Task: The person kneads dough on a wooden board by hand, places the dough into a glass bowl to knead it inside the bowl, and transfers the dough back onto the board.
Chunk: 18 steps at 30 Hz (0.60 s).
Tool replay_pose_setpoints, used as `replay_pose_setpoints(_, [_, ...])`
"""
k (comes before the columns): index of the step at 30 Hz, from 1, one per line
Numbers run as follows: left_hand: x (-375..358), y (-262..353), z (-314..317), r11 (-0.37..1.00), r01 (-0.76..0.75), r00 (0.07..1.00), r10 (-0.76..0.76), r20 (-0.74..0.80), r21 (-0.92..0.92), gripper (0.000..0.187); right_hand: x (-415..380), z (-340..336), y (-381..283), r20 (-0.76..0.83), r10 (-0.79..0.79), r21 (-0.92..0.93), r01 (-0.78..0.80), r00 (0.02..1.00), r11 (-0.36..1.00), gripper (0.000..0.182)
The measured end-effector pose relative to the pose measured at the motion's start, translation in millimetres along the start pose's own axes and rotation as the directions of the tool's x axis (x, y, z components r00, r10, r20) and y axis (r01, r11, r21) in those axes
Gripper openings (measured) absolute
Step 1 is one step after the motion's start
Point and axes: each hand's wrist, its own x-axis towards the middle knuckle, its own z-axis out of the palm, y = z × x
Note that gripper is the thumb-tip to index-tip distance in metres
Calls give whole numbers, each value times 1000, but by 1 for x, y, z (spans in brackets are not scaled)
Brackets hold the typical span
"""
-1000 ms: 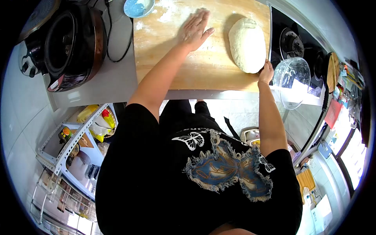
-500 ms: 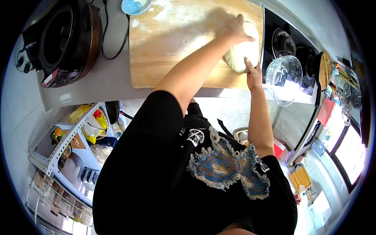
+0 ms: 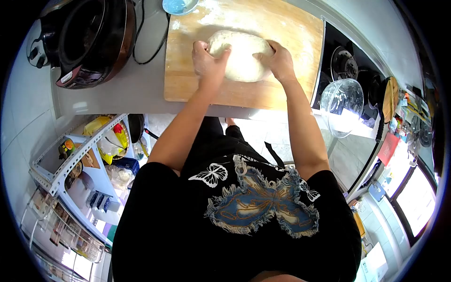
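Observation:
A large pale lump of dough (image 3: 245, 55) lies over the middle of a floured wooden board (image 3: 188, 87). My left hand (image 3: 210, 63) grips its left end, thumb on top and fingers curled at the side. At the right end, my right hand (image 3: 278, 62) holds the dough the same way, thumb pressed on the upper surface. The undersides of the fingers are hidden by the dough. Loose flour marks the board's upper part.
A blue bowl (image 3: 180, 5) stands at the board's top left edge. A dark electric cooker (image 3: 96, 42) with a black cord is farther left. On the right, a clear glass bowl (image 3: 342, 105) sits beside the black stove (image 3: 329, 75). A shelf rack (image 3: 80, 164) stands below left.
The dough has moved from the board's right side to its middle and now lies lengthwise across. Both hands have shifted left with it, the left one now at its left end.

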Motion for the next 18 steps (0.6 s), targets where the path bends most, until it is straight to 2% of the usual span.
replay_pose_setpoints(1, [5, 0, -6, 999, 33, 995, -37, 93, 40, 59, 3, 5, 3, -144, -124, -108, 109, 982, 988, 70])
replay_pose_setpoints(2, [8, 6, -13, 964, 126, 973, -165, 158, 233, 45, 7, 9, 5, -271, -261, -231, 200, 927, 952, 69])
replay_pose_setpoints(3, [9, 6, -12, 964, 134, 973, -172, 154, 232, 45, 11, 14, 6, -264, -264, -234, 204, 928, 951, 69])
replay_pose_setpoints(4, [6, 5, -8, 878, -209, 977, 165, 138, 431, 45, 10, 21, 1, -263, -369, -363, 263, 891, 894, 66])
replay_pose_setpoints(5, [6, 13, -6, 634, -487, 858, 477, 191, 601, 47, 9, 30, -5, -249, -474, -485, 315, 845, 816, 63])
replay_pose_setpoints(6, [6, 21, -3, 738, -588, 808, 518, 280, 333, 54, 9, 50, -15, -249, -492, -557, 293, 834, 777, 60])
replay_pose_setpoints(7, [10, 21, 6, 661, -694, 713, 578, 396, 285, 53, 11, 66, -15, -180, -460, -559, 295, 869, 775, 60])
replay_pose_setpoints(10, [14, 2, 22, 642, -699, 712, 584, 390, 314, 53, 4, 79, -22, -208, -460, -603, 257, 863, 755, 60])
replay_pose_setpoints(12, [11, -2, 22, 630, -704, 707, 582, 400, 328, 53, 4, 80, -22, -210, -403, -591, 212, 891, 778, 65])
replay_pose_setpoints(16, [23, -3, 28, 638, -702, 706, 564, 428, 317, 54, 21, 76, -15, -202, -403, -550, 237, 892, 801, 68])
replay_pose_setpoints(18, [32, -1, 33, 678, -682, 724, 576, 380, 273, 55, 32, 72, -13, -182, -412, -541, 259, 893, 800, 68])
